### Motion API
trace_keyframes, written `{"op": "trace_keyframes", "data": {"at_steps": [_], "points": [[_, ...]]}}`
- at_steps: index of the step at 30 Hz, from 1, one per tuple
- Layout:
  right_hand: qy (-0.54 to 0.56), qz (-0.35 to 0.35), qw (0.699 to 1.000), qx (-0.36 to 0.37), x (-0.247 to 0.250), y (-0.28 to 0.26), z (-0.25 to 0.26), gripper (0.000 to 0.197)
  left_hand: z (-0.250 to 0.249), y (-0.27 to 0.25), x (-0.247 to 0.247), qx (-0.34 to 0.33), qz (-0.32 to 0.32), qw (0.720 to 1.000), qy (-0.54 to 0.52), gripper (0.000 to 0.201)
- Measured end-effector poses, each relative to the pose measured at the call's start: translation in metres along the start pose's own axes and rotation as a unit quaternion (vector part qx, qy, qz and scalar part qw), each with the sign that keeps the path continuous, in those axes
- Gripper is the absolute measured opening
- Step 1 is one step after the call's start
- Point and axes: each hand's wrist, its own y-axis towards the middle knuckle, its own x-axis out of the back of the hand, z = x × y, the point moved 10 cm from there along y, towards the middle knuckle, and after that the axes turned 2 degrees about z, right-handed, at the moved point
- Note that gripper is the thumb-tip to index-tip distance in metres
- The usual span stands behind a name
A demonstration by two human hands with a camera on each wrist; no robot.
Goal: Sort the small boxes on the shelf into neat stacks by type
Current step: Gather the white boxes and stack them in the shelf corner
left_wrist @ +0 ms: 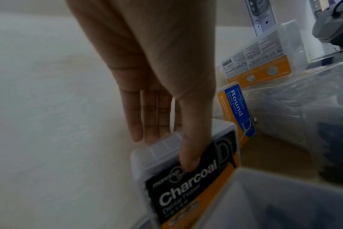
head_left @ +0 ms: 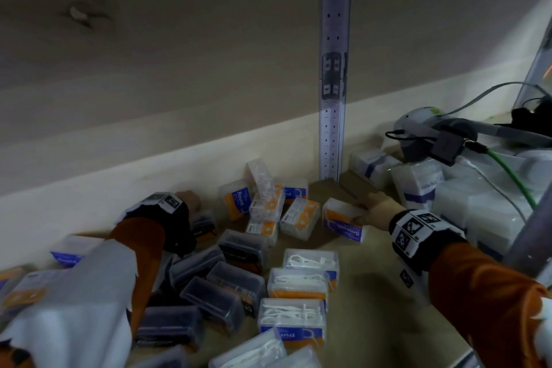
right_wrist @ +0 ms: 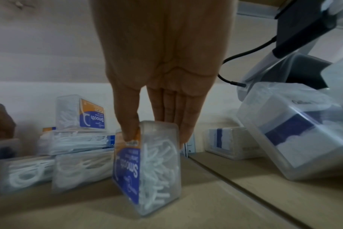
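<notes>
Small clear floss-pick boxes lie scattered on the shelf board (head_left: 373, 293). My left hand (head_left: 191, 203) reaches to the back wall and pinches a black-labelled Charcoal box (left_wrist: 188, 190), thumb on the label and fingers (left_wrist: 147, 124) behind it. My right hand (head_left: 373, 212) grips a blue-and-orange Smooth box (head_left: 343, 222) of white picks. In the right wrist view the thumb and fingers clamp the top of the Smooth box (right_wrist: 157, 167), which stands tilted on the board. Dark Charcoal boxes (head_left: 233, 281) pile at the left. White-pick boxes (head_left: 298, 287) line up at the centre.
Round boxes (head_left: 236, 200) and others lean in a heap near the back wall. A metal shelf post (head_left: 331, 98) stands behind. At the right sit larger clear boxes with purple bands (head_left: 418, 185), a grey device (head_left: 424, 134) with black cables and a green cable (head_left: 513, 179).
</notes>
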Motion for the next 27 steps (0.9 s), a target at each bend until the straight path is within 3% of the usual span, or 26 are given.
{"op": "trace_keyframes", "data": {"at_steps": [6, 10, 15, 23, 27], "points": [[-0.007, -0.006, 1.000, -0.016, 0.000, -0.006, 0.004, 0.050, -0.003, -0.034, -0.002, -0.071, 0.062, 0.974, 0.205, 0.046], [-0.014, -0.022, 0.999, -0.031, 0.003, -0.012, 0.007, 0.048, -0.005, -0.052, -0.001, -0.114, 0.064, 0.967, 0.218, 0.048], [-0.007, -0.049, 0.998, -0.032, 0.010, -0.022, 0.013, 0.044, -0.005, -0.061, -0.005, -0.110, 0.065, 0.960, 0.248, 0.054], [-0.017, -0.098, 0.993, 0.060, 0.039, -0.046, 0.048, 0.040, -0.002, -0.079, -0.004, -0.114, 0.062, 0.959, 0.252, 0.060], [-0.002, -0.119, 0.988, 0.102, 0.051, -0.067, 0.074, 0.045, 0.009, -0.107, 0.010, -0.137, 0.026, 0.967, 0.213, 0.057]]}}
